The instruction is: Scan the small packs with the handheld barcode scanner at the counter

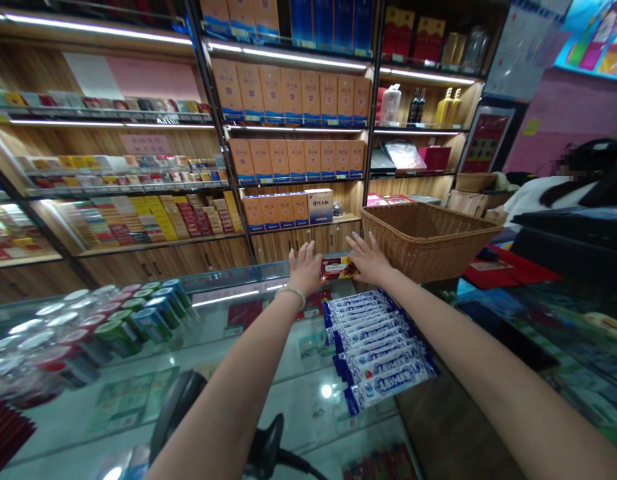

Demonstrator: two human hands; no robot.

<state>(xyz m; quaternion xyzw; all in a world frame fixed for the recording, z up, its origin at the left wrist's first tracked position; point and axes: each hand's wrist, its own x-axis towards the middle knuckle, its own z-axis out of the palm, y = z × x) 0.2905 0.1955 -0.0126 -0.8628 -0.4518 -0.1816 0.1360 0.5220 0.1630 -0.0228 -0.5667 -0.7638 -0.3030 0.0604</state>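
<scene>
Both arms reach forward over the glass counter. A small dark red and yellow packet stands at the counter's far edge, between my two hands. My left hand touches its left end, fingers spread. At its right end is my right hand, also with fingers apart, beside the wicker basket. Nearer to me, a row of overlapping blue and white wrapped packets lies on the glass between my forearms.
Several jars and cans stand on the left of the counter. A black scanner with a cable is by my left forearm. Shelves of boxes line the wall. At the right are a red sheet and a person.
</scene>
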